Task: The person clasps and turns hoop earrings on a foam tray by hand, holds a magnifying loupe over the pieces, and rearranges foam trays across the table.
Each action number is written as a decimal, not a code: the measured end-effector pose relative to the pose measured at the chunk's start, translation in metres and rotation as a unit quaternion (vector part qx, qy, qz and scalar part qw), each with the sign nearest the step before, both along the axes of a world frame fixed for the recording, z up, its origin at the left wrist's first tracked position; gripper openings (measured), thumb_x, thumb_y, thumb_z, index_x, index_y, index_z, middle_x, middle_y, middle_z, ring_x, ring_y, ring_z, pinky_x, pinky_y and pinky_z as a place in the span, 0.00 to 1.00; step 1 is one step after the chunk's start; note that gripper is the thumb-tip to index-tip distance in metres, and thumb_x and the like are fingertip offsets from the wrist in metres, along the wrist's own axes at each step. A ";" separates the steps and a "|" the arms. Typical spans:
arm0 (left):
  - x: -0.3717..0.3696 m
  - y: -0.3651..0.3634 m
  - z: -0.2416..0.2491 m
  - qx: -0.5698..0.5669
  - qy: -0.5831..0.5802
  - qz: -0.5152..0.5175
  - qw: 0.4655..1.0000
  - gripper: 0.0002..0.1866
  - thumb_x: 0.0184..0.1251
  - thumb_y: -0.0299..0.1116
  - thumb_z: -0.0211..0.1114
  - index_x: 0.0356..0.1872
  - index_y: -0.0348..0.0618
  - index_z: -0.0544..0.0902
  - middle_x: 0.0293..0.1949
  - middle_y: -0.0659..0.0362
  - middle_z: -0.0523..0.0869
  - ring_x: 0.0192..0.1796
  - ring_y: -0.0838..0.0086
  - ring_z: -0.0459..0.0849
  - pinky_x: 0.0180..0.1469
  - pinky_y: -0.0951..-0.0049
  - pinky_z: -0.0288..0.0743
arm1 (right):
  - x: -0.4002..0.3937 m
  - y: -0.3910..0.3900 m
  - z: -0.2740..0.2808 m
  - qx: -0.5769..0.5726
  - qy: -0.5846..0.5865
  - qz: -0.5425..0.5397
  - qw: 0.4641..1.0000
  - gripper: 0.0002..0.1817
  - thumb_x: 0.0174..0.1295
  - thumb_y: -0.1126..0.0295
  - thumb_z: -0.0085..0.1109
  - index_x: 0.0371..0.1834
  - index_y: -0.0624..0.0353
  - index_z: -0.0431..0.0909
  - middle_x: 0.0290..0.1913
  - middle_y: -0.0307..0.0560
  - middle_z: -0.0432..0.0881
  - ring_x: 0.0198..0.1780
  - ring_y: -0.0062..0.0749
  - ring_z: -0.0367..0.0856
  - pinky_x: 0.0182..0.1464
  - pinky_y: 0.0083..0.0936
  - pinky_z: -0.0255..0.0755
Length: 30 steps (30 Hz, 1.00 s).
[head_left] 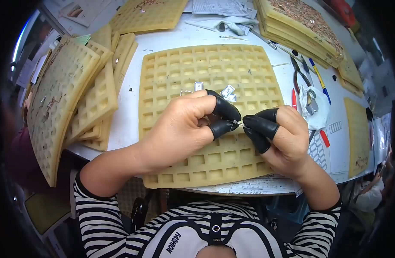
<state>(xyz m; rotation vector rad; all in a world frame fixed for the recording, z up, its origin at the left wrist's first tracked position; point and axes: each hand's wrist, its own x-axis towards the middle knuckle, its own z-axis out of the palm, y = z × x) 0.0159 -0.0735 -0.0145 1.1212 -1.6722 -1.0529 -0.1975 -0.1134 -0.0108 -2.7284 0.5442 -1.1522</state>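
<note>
My left hand (pixel 186 122), black covers on its thumb and forefinger, pinches one end of a tiny thin metallic piece (pixel 238 123). My right hand (pixel 283 131), with black covers on several fingertips, grips the other end; the piece's exact shape is too small to make out. Both hands meet above a yellow tray (pixel 206 64) of square pockets. Just beyond my fingers, small white labels (pixel 227 90) with dark writing lie on the tray. Another label (pixel 198 86) stands out near a small chain-like loop (pixel 186 92) behind my left hand.
Yellow trays lean in a stack (pixel 62 99) at left. More trays (pixel 300 38) at back right hold reddish bits. Right of the tray are pliers (pixel 297 71), a red pen (pixel 294 99), a blue-yellow pen (pixel 320 79) and a white bag (pixel 315 114). A person is partly visible far right.
</note>
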 end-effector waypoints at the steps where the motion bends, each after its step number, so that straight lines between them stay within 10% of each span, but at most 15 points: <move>1: -0.001 0.000 0.000 0.004 0.009 0.001 1.000 0.05 0.57 0.21 0.65 0.35 0.38 0.83 0.28 0.62 0.74 0.28 0.83 0.70 0.29 0.81 0.66 | 0.000 0.000 0.000 0.000 0.000 0.000 1.000 0.14 0.41 0.80 0.67 0.35 0.63 0.82 0.27 0.46 0.79 0.25 0.35 0.75 0.27 0.28 0.63; 8: 0.008 0.000 0.017 0.077 0.090 -0.005 0.993 0.10 0.61 0.19 0.63 0.43 0.36 0.81 0.38 0.59 0.81 0.40 0.82 0.80 0.41 0.81 0.76 | 0.000 -0.002 0.004 -0.008 0.004 0.009 1.000 0.13 0.40 0.80 0.67 0.33 0.64 0.81 0.27 0.46 0.79 0.25 0.36 0.75 0.26 0.29 0.64; 11: 0.023 -0.004 0.035 0.061 -0.085 0.028 0.994 0.09 0.59 0.22 0.65 0.41 0.36 0.82 0.33 0.61 0.82 0.38 0.87 0.78 0.36 0.81 0.73 | -0.005 -0.005 0.007 -0.033 0.054 0.032 0.998 0.13 0.37 0.78 0.67 0.31 0.63 0.80 0.26 0.45 0.78 0.23 0.35 0.74 0.24 0.28 0.63; 16: 0.026 -0.003 0.027 0.004 -0.237 -0.013 0.971 0.06 0.47 0.18 0.60 0.29 0.34 0.78 0.26 0.51 0.76 0.31 0.57 0.75 0.34 0.65 0.69 | -0.007 -0.005 0.005 -0.050 0.119 0.090 0.988 0.15 0.26 0.75 0.62 0.25 0.61 0.80 0.22 0.41 0.72 0.23 0.35 0.72 0.24 0.28 0.66; 23: 0.020 0.001 0.022 -0.088 -0.270 -0.029 0.958 0.04 0.49 0.17 0.59 0.27 0.34 0.76 0.26 0.49 0.75 0.31 0.57 0.75 0.33 0.64 0.69 | -0.005 -0.003 0.007 -0.031 0.140 0.069 0.987 0.16 0.32 0.74 0.65 0.30 0.62 0.81 0.23 0.42 0.73 0.23 0.35 0.71 0.25 0.29 0.64; 25: 0.015 0.003 0.023 -0.069 -0.232 -0.010 0.970 0.06 0.53 0.20 0.67 0.33 0.36 0.82 0.28 0.57 0.77 0.30 0.75 0.76 0.30 0.78 0.69 | 0.001 -0.001 0.001 -0.019 0.065 0.034 0.997 0.17 0.36 0.74 0.68 0.34 0.62 0.81 0.25 0.43 0.75 0.23 0.36 0.71 0.24 0.30 0.63; 30: 0.005 0.010 0.019 -0.112 -0.204 -0.028 0.972 0.07 0.53 0.19 0.68 0.34 0.36 0.82 0.31 0.58 0.78 0.32 0.77 0.77 0.31 0.78 0.70 | 0.002 0.000 -0.001 -0.027 0.063 0.023 0.997 0.15 0.35 0.76 0.67 0.32 0.62 0.80 0.25 0.44 0.76 0.22 0.36 0.73 0.23 0.30 0.63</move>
